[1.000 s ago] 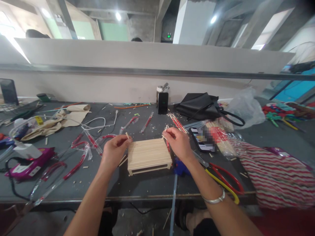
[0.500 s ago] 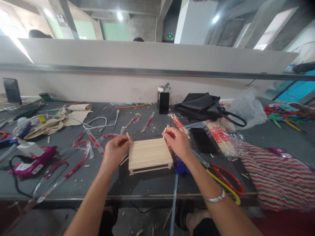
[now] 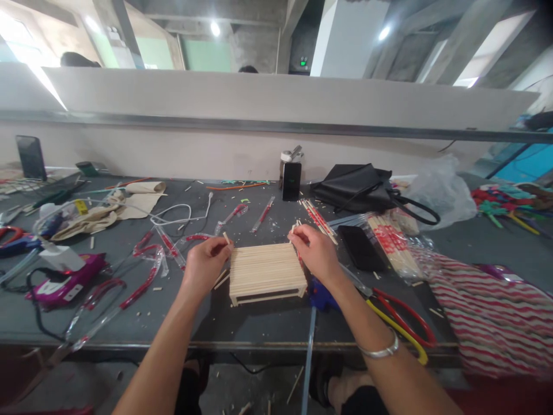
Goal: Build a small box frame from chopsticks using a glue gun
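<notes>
A small platform of pale wooden sticks (image 3: 268, 271), laid side by side on short legs, stands on the dark table before me. At its back left corner my left hand (image 3: 206, 266) pinches a short wooden stick (image 3: 226, 237) that pokes up above the fingers. My right hand (image 3: 314, 252) is closed at the back right corner, fingertips round another upright short stick (image 3: 294, 227). Whether these sticks are fixed to the platform I cannot tell. Beside the platform, partly behind my right forearm, lies a blue tool (image 3: 320, 295) with a clear rod (image 3: 309, 346) reaching past the table edge.
Red-and-yellow-handled pliers (image 3: 404, 317) and a black phone (image 3: 359, 248) lie right, near bundled sticks (image 3: 395, 245) and striped cloth (image 3: 470, 311). Left are a purple power strip (image 3: 67, 282), a white cable (image 3: 173, 216) and plastic wrappers (image 3: 147, 276). Another phone (image 3: 291, 181) stands behind.
The whole view has shifted slightly, so things sit a little further right. Both hands keep their pinch at the platform's back corners.
</notes>
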`<state>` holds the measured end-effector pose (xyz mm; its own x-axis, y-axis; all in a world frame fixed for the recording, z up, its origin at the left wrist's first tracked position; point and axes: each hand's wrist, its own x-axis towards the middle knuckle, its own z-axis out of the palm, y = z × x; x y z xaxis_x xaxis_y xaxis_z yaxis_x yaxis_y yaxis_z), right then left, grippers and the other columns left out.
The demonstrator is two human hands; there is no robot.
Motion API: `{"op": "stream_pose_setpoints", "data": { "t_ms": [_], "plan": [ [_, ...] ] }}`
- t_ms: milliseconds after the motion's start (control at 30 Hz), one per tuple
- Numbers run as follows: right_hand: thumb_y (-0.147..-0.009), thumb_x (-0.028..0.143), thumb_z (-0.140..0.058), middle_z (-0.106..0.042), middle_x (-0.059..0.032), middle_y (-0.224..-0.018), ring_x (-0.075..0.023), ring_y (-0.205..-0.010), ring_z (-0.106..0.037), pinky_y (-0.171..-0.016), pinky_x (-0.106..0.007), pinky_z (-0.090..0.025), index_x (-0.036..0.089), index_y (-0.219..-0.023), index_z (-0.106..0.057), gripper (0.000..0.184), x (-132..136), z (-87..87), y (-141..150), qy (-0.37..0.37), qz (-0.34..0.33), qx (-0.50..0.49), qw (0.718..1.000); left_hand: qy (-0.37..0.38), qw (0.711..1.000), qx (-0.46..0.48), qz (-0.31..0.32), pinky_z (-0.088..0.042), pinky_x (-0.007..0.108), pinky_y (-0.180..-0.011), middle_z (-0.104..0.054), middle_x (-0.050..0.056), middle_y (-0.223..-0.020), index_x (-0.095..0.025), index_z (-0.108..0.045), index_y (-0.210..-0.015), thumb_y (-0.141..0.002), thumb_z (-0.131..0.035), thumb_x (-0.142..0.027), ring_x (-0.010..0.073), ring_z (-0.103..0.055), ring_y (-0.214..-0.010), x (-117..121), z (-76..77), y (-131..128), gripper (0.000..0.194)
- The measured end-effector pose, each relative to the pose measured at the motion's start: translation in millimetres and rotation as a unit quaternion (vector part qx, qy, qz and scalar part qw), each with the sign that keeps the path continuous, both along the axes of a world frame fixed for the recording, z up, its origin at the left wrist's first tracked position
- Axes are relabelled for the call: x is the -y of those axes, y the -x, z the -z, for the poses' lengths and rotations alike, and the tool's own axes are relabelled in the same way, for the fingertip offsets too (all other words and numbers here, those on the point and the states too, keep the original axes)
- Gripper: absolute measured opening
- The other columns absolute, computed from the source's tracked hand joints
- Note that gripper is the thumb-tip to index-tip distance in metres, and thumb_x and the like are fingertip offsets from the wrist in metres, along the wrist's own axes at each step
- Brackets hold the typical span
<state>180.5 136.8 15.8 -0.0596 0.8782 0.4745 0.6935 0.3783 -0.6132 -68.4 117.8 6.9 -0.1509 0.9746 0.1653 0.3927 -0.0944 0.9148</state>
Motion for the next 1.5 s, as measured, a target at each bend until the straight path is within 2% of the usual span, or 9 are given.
{"op": "stream_pose_setpoints", "data": {
  "t_ms": [133,233,500,733,1067,1300,1500],
  "plan": [
    [-0.086,0.034,-0.052,-0.069,-0.0036,-0.076,-0.0192,-0.069,-0.063,-0.067,-0.029,-0.043,0.021,-0.082,-0.063,0.017,0.5,0.4,0.1,0.001,-0.002,0.000,1.000,0.010,0.999,-0.044,0.009,-0.046,0.027,-0.064,-0.069,0.003,-0.072,-0.017,-0.071,-0.080,-0.075,-0.060,-0.042,0.0181,-0.061,-0.068,1.1,-1.3,1.0,0.028],
    [-0.086,0.035,-0.052,-0.070,-0.0040,-0.077,-0.0190,-0.069,-0.064,-0.066,-0.029,-0.044,0.021,-0.083,-0.063,0.018,0.3,1.4,-0.5,0.003,-0.003,-0.006,1.000,0.010,0.999,-0.043,0.016,-0.046,0.027,-0.062,-0.067,0.002,-0.068,-0.016,-0.071,-0.077,-0.076,-0.059,-0.043,0.0177,-0.060,-0.066,1.3,-1.5,1.0,0.029],
    [-0.086,0.036,-0.052,-0.070,-0.0028,-0.075,-0.0176,-0.066,-0.063,-0.064,-0.027,-0.043,0.021,-0.081,-0.064,0.019,-1.1,4.4,-2.4,-0.021,0.005,-0.002,1.000,0.003,0.999,-0.028,0.023,-0.046,0.026,-0.060,-0.068,0.002,-0.071,-0.017,-0.071,-0.078,-0.076,-0.058,-0.043,0.0168,-0.060,-0.066,-1.2,4.0,2.7,0.030],
    [-0.087,0.035,-0.050,-0.068,-0.0018,-0.067,-0.0179,-0.061,-0.062,-0.060,-0.027,-0.042,0.021,-0.086,-0.064,0.020,-0.7,4.8,-3.3,0.001,0.001,-0.001,1.000,0.003,0.999,-0.031,0.034,-0.047,0.027,-0.062,-0.070,0.004,-0.075,-0.016,-0.071,-0.085,-0.077,-0.055,-0.040,0.0178,-0.061,-0.069,-1.4,3.1,2.5,0.030],
    [-0.086,0.033,-0.050,-0.072,-0.0046,-0.084,-0.0190,-0.072,-0.065,-0.067,-0.028,-0.045,0.022,-0.086,-0.064,0.018,-0.6,5.7,-2.2,-0.006,0.002,-0.013,1.000,-0.014,0.997,-0.070,0.042,-0.046,0.026,-0.065,-0.070,0.004,-0.076,-0.016,-0.072,-0.085,-0.078,-0.054,-0.037,0.0185,-0.061,-0.072,-1.3,1.9,1.1,0.028],
    [-0.087,0.034,-0.049,-0.069,-0.0025,-0.070,-0.0183,-0.064,-0.064,-0.062,-0.026,-0.044,0.021,-0.087,-0.064,0.019,2.4,4.2,-1.9,0.000,0.005,-0.007,1.000,-0.025,0.995,-0.090,0.042,-0.045,0.026,-0.063,-0.069,0.003,-0.074,-0.016,-0.072,-0.084,-0.080,-0.053,-0.038,0.0177,-0.060,-0.070,-2.1,3.1,1.7,0.030],
    [-0.087,0.032,-0.048,-0.070,-0.0033,-0.076,-0.0176,-0.064,-0.063,-0.062,-0.026,-0.044,0.021,-0.088,-0.063,0.019,2.3,4.4,-1.9,0.005,0.005,-0.004,1.000,-0.022,0.994,-0.103,0.041,-0.044,0.025,-0.061,-0.068,0.002,-0.072,-0.017,-0.071,-0.082,-0.080,-0.051,-0.039,0.0172,-0.059,-0.067,-1.6,3.0,1.7,0.030]
  ]
}}
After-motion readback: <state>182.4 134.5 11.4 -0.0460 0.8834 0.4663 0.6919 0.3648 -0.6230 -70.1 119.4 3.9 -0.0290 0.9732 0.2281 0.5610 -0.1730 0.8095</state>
